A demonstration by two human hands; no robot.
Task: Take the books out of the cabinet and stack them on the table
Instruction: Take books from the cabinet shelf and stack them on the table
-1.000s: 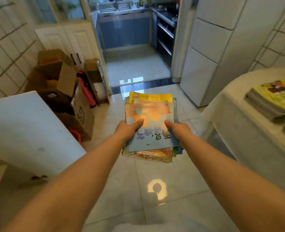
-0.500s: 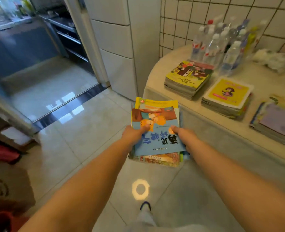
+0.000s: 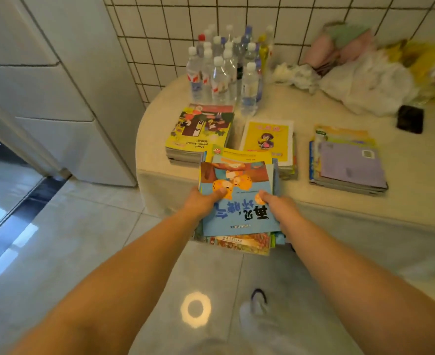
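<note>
the blue book [image 3: 239,201] on top of the held pile bears large upside-down chinese characters, "再见" in black and "坏脾气" in blue. on the bench, the yellow cover of the left stack [image 3: 198,131] reads "stop! yoyo, stop!", also upside down. other print is too blurred to read.

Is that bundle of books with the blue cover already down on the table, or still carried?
Still carried. The left hand and right hand grip the bundle at the table's near edge.
</note>
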